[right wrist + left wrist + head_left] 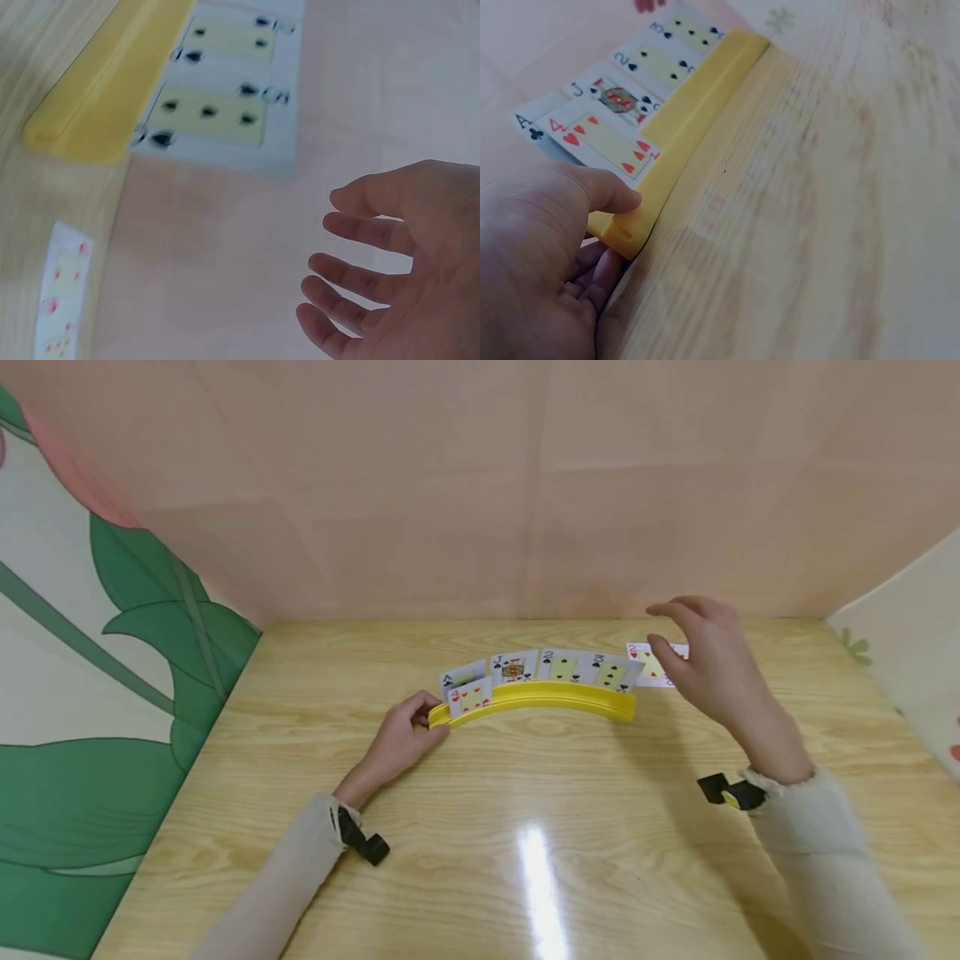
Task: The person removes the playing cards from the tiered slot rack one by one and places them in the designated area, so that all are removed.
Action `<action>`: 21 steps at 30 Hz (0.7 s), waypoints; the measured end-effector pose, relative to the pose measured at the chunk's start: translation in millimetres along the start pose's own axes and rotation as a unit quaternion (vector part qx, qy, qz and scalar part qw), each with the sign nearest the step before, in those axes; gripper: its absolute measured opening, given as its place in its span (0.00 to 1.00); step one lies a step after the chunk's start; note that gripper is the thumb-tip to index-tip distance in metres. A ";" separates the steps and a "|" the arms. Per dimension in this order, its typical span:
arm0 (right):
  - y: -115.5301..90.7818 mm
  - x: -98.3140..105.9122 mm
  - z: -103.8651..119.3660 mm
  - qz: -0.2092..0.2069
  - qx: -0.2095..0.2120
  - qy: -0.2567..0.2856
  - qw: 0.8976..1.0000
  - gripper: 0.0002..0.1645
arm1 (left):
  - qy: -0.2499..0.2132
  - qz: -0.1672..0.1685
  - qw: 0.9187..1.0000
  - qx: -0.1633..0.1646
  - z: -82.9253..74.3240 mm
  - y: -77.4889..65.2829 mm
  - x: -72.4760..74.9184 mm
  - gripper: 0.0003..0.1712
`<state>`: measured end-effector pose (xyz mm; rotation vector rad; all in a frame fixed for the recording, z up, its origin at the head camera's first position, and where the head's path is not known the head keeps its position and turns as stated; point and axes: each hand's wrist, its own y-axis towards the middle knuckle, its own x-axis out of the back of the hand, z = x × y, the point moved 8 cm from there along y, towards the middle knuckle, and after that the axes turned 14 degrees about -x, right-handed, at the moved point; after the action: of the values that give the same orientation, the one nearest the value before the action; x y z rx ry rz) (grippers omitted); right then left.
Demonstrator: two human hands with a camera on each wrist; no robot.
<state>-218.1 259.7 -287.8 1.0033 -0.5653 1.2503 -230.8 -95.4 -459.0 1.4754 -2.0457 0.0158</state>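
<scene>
A curved yellow card holder (555, 696) stands on the table, and my left hand (399, 739) grips its left end, thumb in front and fingers behind. In its slots are an ace of clubs (534, 129), a jack of spades (513, 667), a two of spades (561, 666) and a three of spades (615, 672). A four of hearts (471, 697) stands in front of the ace. My right hand (708, 660) hovers right of the holder, its relaxed fingers apart and holding nothing. Below it lie red-suited cards (649, 670), partly hidden by the hand in the head view.
The wood-grain table (450, 827) ends at a pinkish cloth backdrop (450, 543). On the left hangs a sheet (45, 693) with large green leaves; on the right is a pale panel (915, 643). Black straps with small cameras (375, 850) sit on both wrists.
</scene>
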 end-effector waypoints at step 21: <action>-4.7 -39.7 91.7 -0.011 0.138 0.052 0.989 0.17 | 0.001 -0.008 1.000 -0.009 -1.6 2.5 -2.6 0.14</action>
<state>-209.4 160.6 -277.7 1.1630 -0.3034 1.3782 -231.7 -91.7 -458.1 1.4808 -2.0274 -0.0079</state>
